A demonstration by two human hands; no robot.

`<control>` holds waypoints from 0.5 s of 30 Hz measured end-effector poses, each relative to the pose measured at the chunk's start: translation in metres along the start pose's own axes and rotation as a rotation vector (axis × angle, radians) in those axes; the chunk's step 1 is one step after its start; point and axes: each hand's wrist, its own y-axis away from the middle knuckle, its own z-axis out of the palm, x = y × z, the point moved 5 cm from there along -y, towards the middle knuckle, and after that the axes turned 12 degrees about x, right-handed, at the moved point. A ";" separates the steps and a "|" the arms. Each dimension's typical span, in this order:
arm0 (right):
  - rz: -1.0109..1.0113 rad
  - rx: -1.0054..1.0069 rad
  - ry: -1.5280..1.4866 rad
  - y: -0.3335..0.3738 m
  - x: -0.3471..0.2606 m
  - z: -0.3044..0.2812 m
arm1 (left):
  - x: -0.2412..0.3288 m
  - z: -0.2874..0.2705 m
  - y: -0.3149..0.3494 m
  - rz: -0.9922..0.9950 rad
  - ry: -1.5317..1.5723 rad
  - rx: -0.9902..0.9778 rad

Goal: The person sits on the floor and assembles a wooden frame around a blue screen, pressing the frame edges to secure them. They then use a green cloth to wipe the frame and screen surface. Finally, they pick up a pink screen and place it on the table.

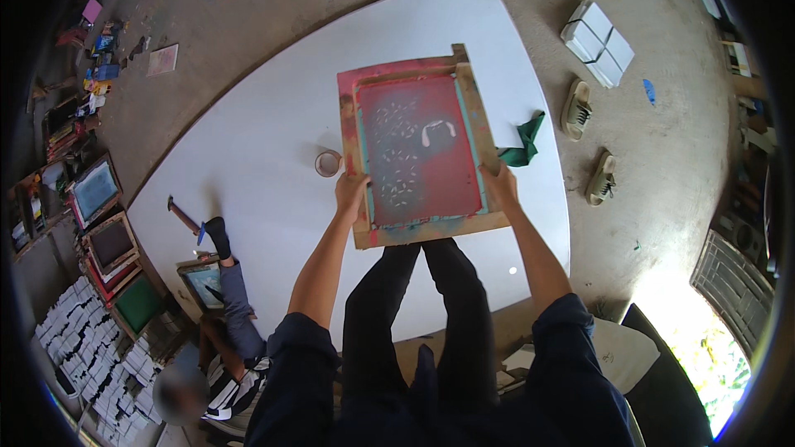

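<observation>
Held up over the white surface is a wooden-framed printing screen (418,149), its mesh red with a greyish patch of small pale marks and a pale curved shape at the right. My left hand (351,197) grips the lower left side of the frame. On the opposite side, my right hand (499,185) is closed round the lower right edge. Just left of the frame stands a small round cup (328,163). A dark green cloth (525,141) lies on the surface to the right of the frame. The screen covers what is beneath it.
The large white sheet-like surface (265,108) spreads under me. A hammer-like tool (184,217) and a seated person's leg (236,298) are at the left. Sandals (577,109) and a tied white bundle (598,43) lie on the floor to the right. Framed screens (112,244) stand far left.
</observation>
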 end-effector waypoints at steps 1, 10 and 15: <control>0.014 0.016 0.043 -0.015 0.007 0.007 | -0.005 0.018 -0.016 0.036 0.010 0.012; -0.240 0.208 -0.041 -0.143 0.071 0.137 | -0.028 0.122 -0.142 0.195 0.059 0.108; -0.376 0.312 -0.005 -0.186 0.069 0.184 | -0.049 0.147 -0.188 0.340 0.146 0.235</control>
